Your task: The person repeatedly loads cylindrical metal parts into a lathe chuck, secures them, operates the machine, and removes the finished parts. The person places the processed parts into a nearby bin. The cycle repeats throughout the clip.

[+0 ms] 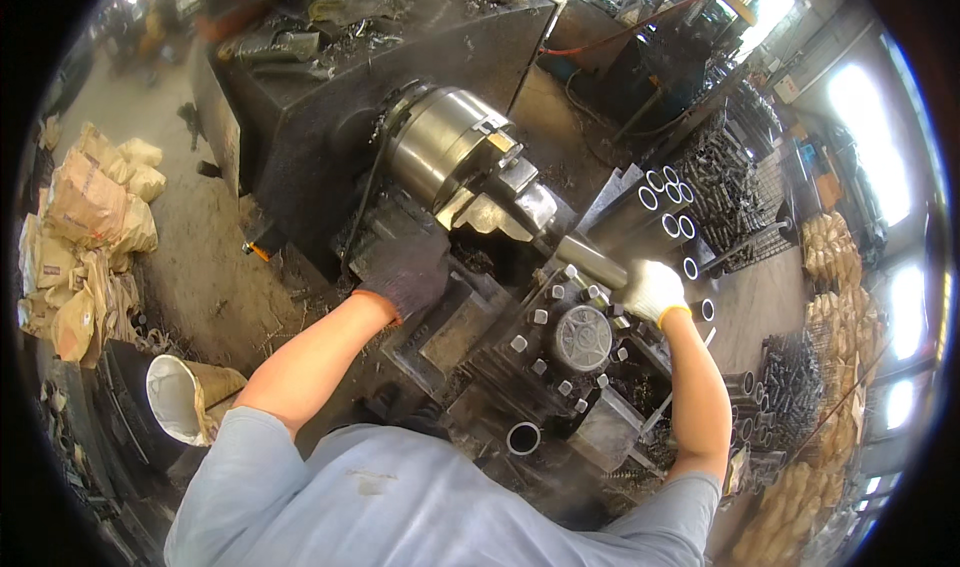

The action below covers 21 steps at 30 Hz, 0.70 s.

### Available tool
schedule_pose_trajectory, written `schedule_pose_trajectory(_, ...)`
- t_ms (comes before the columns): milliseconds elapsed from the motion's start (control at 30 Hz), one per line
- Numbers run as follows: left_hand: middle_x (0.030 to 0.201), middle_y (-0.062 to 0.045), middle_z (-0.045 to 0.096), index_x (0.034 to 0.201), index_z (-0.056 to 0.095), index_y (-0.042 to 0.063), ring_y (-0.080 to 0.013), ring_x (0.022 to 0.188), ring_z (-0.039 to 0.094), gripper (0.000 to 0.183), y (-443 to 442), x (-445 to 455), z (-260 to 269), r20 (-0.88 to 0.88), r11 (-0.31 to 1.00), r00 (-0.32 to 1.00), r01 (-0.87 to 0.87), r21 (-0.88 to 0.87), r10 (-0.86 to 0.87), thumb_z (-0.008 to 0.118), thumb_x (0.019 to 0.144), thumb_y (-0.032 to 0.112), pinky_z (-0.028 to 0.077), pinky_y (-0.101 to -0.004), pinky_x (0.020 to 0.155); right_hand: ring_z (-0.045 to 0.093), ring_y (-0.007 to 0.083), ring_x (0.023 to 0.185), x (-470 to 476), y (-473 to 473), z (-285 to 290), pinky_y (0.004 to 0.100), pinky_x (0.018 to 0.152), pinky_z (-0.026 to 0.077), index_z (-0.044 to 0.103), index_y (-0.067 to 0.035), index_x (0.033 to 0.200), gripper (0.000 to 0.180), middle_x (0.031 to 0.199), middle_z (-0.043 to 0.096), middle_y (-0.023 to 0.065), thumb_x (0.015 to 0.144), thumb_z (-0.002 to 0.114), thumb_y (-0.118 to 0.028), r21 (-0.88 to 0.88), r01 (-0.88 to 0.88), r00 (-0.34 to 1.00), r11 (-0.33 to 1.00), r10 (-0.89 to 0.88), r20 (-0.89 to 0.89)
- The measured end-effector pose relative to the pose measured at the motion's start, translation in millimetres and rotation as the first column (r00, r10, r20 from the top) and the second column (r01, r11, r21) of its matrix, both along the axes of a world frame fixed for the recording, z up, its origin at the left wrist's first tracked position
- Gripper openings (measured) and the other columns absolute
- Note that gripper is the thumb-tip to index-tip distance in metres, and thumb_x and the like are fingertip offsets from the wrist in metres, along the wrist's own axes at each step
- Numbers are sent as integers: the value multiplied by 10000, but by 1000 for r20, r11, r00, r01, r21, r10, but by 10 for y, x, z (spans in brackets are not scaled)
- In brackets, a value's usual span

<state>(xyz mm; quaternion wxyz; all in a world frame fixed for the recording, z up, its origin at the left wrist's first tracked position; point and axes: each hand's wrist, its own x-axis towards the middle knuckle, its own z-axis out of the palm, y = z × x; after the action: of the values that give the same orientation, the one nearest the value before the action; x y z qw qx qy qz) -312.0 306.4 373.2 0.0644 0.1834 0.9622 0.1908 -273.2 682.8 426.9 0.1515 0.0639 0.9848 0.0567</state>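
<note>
In front of me is a metal lathe whose large steel chuck (450, 143) has stepped jaws (517, 184). A steel tube (592, 259) extends from the jaws toward the lower right. My right hand (654, 291), in a white knit glove, is wrapped around the tube's outer end. My left hand (412, 263), in a dark, soiled glove, is low beside the chuck, over the machine's slide. Its fingers are blurred into the dark metal, so I cannot tell what they grip. Between my arms sits a square tool post (583, 338) with several square-headed bolts.
Several cut tubes (667, 192) are stacked at the right of the lathe. A short tube (523, 438) stands near my waist. A white bucket (176, 398) is by my left elbow, and paper sacks (94, 199) are piled at left. Metal chips (352, 27) litter the machine's top.
</note>
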Motion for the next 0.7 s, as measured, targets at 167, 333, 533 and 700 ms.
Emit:
schedule_pose_trajectory(167, 1062, -178, 766, 1149, 732, 81, -370, 1010, 731, 322, -528, 330, -674, 129, 916, 988, -128, 381, 84, 657, 964, 333, 565, -490, 883, 765, 407, 980, -180, 12, -238, 468, 900, 611, 780, -12, 1065, 577, 1022, 777, 252, 740, 827, -486, -117, -53, 998, 992, 49, -35)
schedule_pose_trajectory(333, 743, -27, 635, 979, 684, 104, -165, 610, 580, 451, -1829, 252, -1953, 765, -193, 541, -758, 623, 349, 637, 1047, 547, 480, -356, 577, 747, 421, 918, -245, 191, -719, 500, 847, 581, 718, 57, 1104, 650, 976, 756, 269, 763, 862, -477, -320, -137, 990, 938, 118, -79)
schedule_pose_trajectory(533, 623, 13, 503, 767, 542, 224, -174, 502, 447, 526, -3030, -127, -2282, 853, -588, 471, -633, 504, 223, 541, 1046, 670, 359, -368, 493, 761, 379, 921, -1068, -165, -895, 479, 831, 642, 180, -31, 1685, 1150, 1077, 756, 202, 843, 869, -404, -815, -84, 986, 574, 165, 15)
schedule_pose_trajectory(700, 592, 39, 469, 778, 529, 242, -165, 473, 398, 486, -3373, -248, -2011, 881, -412, 462, -826, 385, -104, 513, 1070, 630, 317, -364, 475, 760, 361, 978, -1440, -303, -588, 537, 823, 677, -151, -82, 1709, 1245, 1230, 695, 240, 879, 778, -98, -871, 483, 865, 86, 110, 490)
